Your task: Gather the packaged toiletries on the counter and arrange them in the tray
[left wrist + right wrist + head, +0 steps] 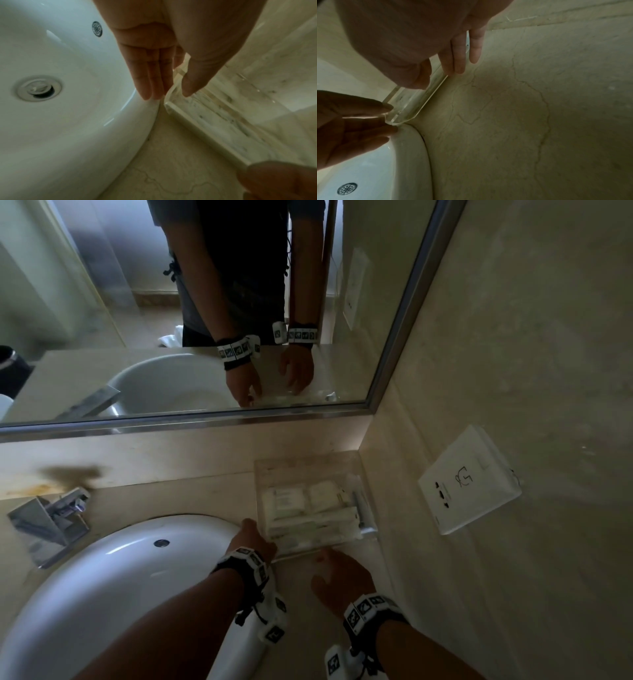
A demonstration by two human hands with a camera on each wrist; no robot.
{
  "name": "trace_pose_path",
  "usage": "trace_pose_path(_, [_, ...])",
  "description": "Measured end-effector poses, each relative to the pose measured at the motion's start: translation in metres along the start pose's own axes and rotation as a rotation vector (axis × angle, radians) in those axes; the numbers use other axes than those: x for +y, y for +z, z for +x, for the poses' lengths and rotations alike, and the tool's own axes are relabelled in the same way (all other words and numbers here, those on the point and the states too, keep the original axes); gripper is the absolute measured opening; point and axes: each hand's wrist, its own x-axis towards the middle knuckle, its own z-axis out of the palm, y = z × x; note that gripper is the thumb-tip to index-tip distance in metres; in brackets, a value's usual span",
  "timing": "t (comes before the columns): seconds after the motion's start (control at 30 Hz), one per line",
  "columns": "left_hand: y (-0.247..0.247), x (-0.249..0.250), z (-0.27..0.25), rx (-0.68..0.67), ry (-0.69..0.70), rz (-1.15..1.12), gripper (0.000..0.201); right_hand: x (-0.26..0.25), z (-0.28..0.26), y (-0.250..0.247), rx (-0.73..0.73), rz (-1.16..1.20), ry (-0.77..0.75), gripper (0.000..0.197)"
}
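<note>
A clear acrylic tray (261,474) stands on the beige stone counter in the corner by the wall. Several white packaged toiletries (308,508) lie inside it, flat sachets at the back and long packets in front. My left hand (255,537) pinches the tray's near left corner (205,135), thumb inside the wall and straight fingers (147,81) outside, next to the basin. My right hand (337,573) holds the near wall (409,108), thumb over the top and fingers (458,59) against its outer face. No loose packets show on the counter.
A white basin (137,577) sits directly left of the tray, almost touching its corner. A steel faucet (51,522) stands at the far left. A white socket plate (469,484) sticks out of the right wall. A mirror (205,302) runs along the back.
</note>
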Motion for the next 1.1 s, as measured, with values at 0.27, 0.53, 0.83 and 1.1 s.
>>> trace_pose_path(0.27, [0.0,-0.002,0.004,-0.03,0.115,0.21,0.066,-0.01,0.013,-0.005,0.019,0.013,-0.037,0.04])
trace_pose_path(0.53, [-0.002,-0.004,0.017,0.033,0.11,0.351,0.041,-0.015,0.024,-0.008,0.009,-0.014,-0.045,0.04])
trace_pose_path(0.83, [-0.002,-0.004,0.024,0.004,0.097,0.374,0.04,-0.013,0.028,-0.012,-0.015,-0.017,-0.047,0.042])
trace_pose_path(1.1, [-0.019,-0.009,-0.006,-0.01,0.129,0.242,0.05,-0.01,0.011,-0.022,-0.028,0.083,0.029,0.03])
